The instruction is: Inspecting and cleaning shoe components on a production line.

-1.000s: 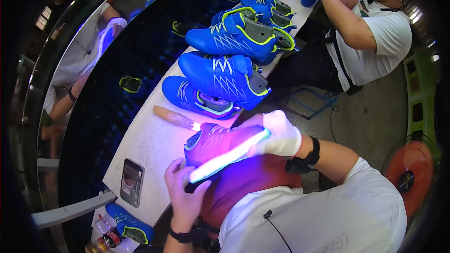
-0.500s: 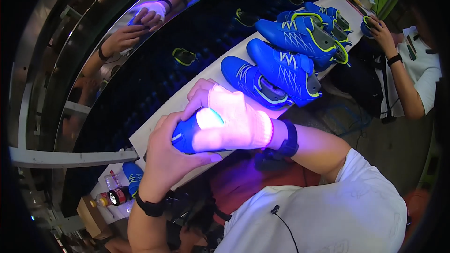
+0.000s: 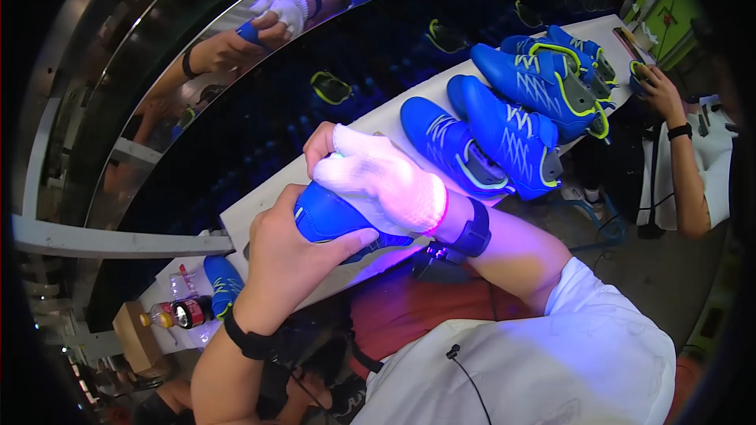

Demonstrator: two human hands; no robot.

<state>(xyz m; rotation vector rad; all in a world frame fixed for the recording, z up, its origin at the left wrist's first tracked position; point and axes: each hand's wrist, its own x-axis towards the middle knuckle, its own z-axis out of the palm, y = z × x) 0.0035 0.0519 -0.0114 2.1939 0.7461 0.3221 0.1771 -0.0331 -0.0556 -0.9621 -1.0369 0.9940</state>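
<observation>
My left hand, bare and with a black wristband, grips one end of a blue shoe, its thumb along the near side. Over the shoe's top and far side lies my right hand, in a white fingerless glove, with its fingers curled round the far edge. Purple light glows on the glove and wrist. The shoe is held above the white bench; much of it is hidden under the glove.
Several blue shoes with lime-green trim stand along the white bench. A dark reflective panel runs behind. Bottles and another blue shoe lie at lower left. A co-worker's hand holds a shoe at far right.
My right hand has shifted slightly up and left over the shoe, baring more of its blue surface. The bright glare on the shoe is gone. The whole view has shifted a little.
</observation>
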